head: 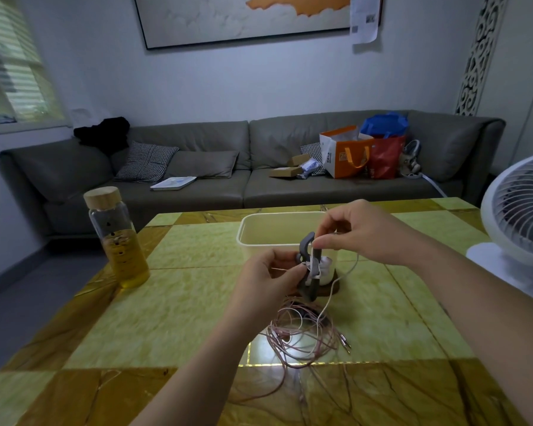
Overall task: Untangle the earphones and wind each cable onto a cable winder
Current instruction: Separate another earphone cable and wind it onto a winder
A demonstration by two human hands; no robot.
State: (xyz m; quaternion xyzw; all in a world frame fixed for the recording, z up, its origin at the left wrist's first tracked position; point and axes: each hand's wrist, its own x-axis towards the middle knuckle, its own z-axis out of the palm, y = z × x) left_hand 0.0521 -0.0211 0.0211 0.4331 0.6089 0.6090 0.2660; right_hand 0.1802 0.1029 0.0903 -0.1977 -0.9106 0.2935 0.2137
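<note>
A loose tangle of thin pinkish earphone cables (302,336) lies on the glossy yellow marbled table (166,302) while, just beyond, the left hand (268,278) pinches a grey hook-ended cable winder (306,247) upright and the right hand (360,235), fingers curled, pinches a white cable (329,301) at the winder's top, close before a round-cornered cream plastic tub (277,214).

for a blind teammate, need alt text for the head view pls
A person's left hand holds a grey cable winder while the right hand pinches a white earphone cable against it, above tangled pink cables on a yellow table.
</note>
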